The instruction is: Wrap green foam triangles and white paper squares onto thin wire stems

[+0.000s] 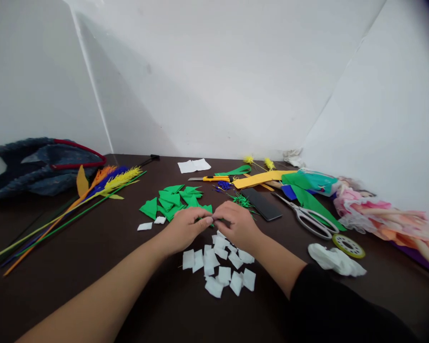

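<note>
My left hand (186, 228) and my right hand (236, 224) meet at the fingertips above the dark table (157, 295). Both are pinched together around something small and dark, too small to make out. Just below and between them lie several small white squares (224, 275). Behind my left hand spreads a pile of green folded pieces (169, 199). Two more white pieces (145, 226) rest left of that hand. Green spiky trimmings (240, 199) and a black phone-like slab (262, 205) are just beyond my right hand.
Paper-like flower stems (75, 205) and a denim item (43, 166) lie left. Behind are a yellow cutter (216, 179), white sheet (194, 166) and yellow strip (259, 179). Right are scissors (312, 219), a tape roll (348, 246), crumpled white tissue (336, 260) and a doll (386, 212).
</note>
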`<act>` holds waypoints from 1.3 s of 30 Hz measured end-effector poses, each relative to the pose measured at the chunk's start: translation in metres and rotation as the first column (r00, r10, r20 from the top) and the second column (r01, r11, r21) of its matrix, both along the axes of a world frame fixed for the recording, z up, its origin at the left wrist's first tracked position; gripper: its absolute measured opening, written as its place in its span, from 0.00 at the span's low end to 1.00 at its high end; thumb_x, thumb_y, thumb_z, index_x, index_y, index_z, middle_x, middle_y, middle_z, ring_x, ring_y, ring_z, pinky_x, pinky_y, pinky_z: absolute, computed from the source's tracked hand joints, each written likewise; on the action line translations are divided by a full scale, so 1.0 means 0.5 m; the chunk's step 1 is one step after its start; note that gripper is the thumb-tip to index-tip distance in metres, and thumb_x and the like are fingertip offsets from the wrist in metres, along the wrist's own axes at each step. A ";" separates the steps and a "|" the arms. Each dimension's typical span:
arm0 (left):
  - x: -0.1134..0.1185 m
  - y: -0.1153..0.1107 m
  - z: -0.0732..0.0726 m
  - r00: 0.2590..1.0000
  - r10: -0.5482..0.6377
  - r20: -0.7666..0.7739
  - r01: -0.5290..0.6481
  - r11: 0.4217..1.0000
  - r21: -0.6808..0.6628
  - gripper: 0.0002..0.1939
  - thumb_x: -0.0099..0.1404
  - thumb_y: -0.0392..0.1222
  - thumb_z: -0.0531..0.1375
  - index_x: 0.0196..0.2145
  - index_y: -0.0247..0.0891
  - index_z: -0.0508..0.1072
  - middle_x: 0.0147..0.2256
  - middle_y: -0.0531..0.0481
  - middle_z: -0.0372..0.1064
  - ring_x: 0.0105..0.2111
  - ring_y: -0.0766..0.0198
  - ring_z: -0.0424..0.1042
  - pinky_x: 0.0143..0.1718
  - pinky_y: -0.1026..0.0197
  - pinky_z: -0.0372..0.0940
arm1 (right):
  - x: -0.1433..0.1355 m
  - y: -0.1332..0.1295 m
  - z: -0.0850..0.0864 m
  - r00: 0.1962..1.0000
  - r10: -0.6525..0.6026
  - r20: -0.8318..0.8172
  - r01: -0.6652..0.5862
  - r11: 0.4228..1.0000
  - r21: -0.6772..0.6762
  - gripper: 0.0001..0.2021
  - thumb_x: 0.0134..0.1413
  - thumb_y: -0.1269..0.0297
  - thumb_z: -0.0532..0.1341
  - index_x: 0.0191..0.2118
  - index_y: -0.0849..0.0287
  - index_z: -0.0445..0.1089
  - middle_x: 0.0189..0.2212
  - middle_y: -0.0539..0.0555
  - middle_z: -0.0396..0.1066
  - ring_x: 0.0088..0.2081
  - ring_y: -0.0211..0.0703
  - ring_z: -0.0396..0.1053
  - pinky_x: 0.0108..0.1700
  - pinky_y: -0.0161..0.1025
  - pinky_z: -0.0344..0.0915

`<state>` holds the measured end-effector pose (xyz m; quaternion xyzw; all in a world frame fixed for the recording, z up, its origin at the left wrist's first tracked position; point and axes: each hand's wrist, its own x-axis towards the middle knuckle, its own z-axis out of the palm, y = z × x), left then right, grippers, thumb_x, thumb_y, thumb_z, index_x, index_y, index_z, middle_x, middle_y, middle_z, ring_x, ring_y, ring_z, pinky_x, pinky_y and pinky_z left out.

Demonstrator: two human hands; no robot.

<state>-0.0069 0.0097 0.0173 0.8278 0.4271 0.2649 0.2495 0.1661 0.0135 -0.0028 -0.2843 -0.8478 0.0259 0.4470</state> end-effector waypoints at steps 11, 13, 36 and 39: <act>0.005 -0.005 -0.006 0.971 0.226 -0.074 -0.201 0.947 0.251 0.02 0.53 0.39 0.58 0.24 0.41 0.69 0.27 0.54 0.68 0.36 0.59 0.63 0.51 0.44 0.41 | -0.002 0.003 -0.002 0.989 -0.055 -0.138 0.010 0.951 -0.310 0.04 0.43 0.73 0.60 0.28 0.58 0.70 0.25 0.49 0.68 0.27 0.35 0.65 0.29 0.33 0.62; 0.005 -0.008 -0.007 0.964 0.253 -0.082 -0.215 0.923 0.319 0.02 0.53 0.38 0.59 0.23 0.41 0.69 0.27 0.54 0.68 0.37 0.58 0.63 0.52 0.43 0.36 | -0.004 0.001 -0.001 0.984 -0.090 -0.152 0.027 0.926 -0.376 0.04 0.42 0.73 0.61 0.27 0.58 0.70 0.24 0.49 0.67 0.25 0.34 0.64 0.27 0.31 0.61; 0.010 -0.012 -0.015 0.948 0.295 -0.123 -0.203 0.853 0.481 0.07 0.55 0.37 0.55 0.22 0.42 0.69 0.27 0.53 0.67 0.38 0.58 0.61 0.51 0.43 0.35 | -0.018 -0.002 0.000 0.944 -0.142 -0.298 -0.052 0.826 -0.561 0.03 0.38 0.73 0.60 0.25 0.59 0.69 0.20 0.47 0.65 0.23 0.33 0.61 0.25 0.32 0.59; 0.009 -0.013 -0.014 0.941 0.313 -0.130 -0.197 0.818 0.541 0.08 0.58 0.38 0.54 0.23 0.42 0.70 0.28 0.52 0.68 0.38 0.57 0.61 0.51 0.41 0.33 | -0.017 0.000 0.002 0.890 -0.200 -0.409 -0.139 0.736 -0.663 0.02 0.38 0.72 0.60 0.24 0.60 0.68 0.19 0.47 0.65 0.22 0.33 0.61 0.25 0.33 0.60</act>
